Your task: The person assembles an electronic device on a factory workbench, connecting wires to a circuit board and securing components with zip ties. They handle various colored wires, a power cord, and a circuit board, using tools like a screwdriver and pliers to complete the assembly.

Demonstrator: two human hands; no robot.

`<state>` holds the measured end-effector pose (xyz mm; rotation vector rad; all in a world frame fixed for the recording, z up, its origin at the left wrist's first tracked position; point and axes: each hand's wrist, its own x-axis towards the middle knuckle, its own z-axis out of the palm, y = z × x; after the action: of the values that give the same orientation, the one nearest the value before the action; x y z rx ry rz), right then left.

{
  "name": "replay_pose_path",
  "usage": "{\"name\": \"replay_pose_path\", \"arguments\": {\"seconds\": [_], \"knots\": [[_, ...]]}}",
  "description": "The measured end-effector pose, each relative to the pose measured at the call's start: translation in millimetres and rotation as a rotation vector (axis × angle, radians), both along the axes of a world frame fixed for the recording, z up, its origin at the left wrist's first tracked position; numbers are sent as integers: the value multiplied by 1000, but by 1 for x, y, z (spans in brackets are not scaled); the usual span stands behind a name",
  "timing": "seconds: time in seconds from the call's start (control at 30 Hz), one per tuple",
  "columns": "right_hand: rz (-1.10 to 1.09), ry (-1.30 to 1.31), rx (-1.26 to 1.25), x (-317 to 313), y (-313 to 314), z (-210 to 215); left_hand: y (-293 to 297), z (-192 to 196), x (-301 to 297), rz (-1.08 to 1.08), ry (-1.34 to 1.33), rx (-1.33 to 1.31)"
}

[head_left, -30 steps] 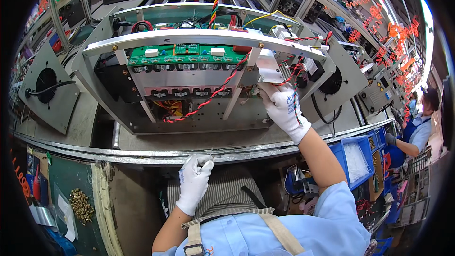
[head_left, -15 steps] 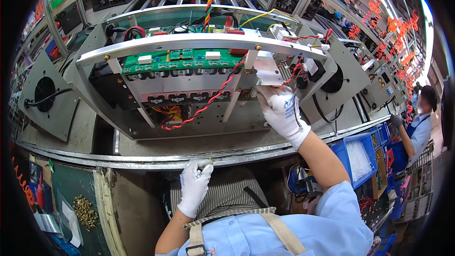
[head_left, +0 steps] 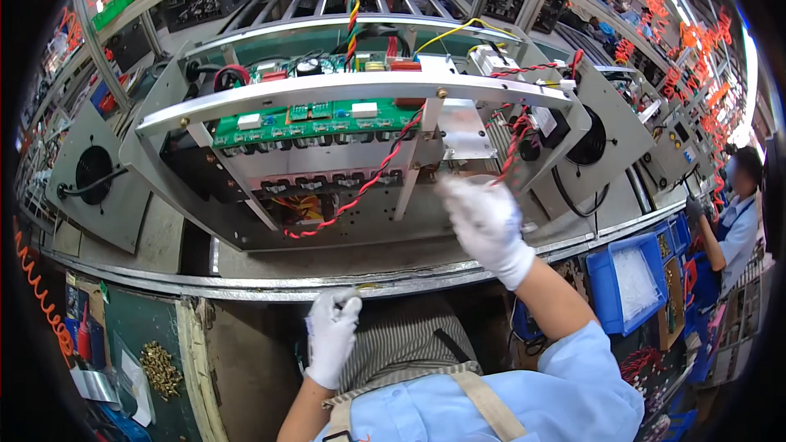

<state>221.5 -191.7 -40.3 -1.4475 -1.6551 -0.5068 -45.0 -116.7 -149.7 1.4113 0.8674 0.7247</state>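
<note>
An open metal chassis [head_left: 344,237] stands before me, with a green circuit board [head_left: 327,121] behind its front crossbar [head_left: 303,92]. My right hand [head_left: 490,227], in a white glove, is in front of the chassis, below a silver metal bracket [head_left: 465,137]. Motion smears its fingers, so whether they hold anything is unclear. A red-and-black twisted wire [head_left: 514,151] hangs just above this hand; another twisted wire [head_left: 378,176] droops across the chassis front. Also gloved in white, my left hand [head_left: 332,336] is closed near the front rail [head_left: 270,286]; what lies inside its fingers is hidden.
Fan panels flank the chassis, one at the left [head_left: 98,172], one at the right [head_left: 591,137]. Brass screws [head_left: 160,370] lie piled on the green bench at left. A blue bin [head_left: 629,282] of small white parts is at right, near another person [head_left: 733,213].
My right hand has drawn down and back from the bracket, and the wire that lay over its glove has shifted. My left hand stays closed near the rail. The view has shifted slightly.
</note>
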Motion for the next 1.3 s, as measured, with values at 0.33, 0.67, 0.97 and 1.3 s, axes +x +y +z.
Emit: {"name": "replay_pose_path", "arguments": {"seconds": [0.33, 0.67, 0.97, 1.3], "knots": [[176, 1340, -440, -30, -24, 39, 2, 42, 43, -121, -190, -178], [264, 1468, -471, -57, -40, 14, -23, 74, 81, -303, -340, -275], [68, 873, -560, -58, -40, -5, -24, 73, 71, -231, -236, -264], [-284, 270, -174, 14, 10, 6, 5, 20, 64, -22, -227, -339]]}}
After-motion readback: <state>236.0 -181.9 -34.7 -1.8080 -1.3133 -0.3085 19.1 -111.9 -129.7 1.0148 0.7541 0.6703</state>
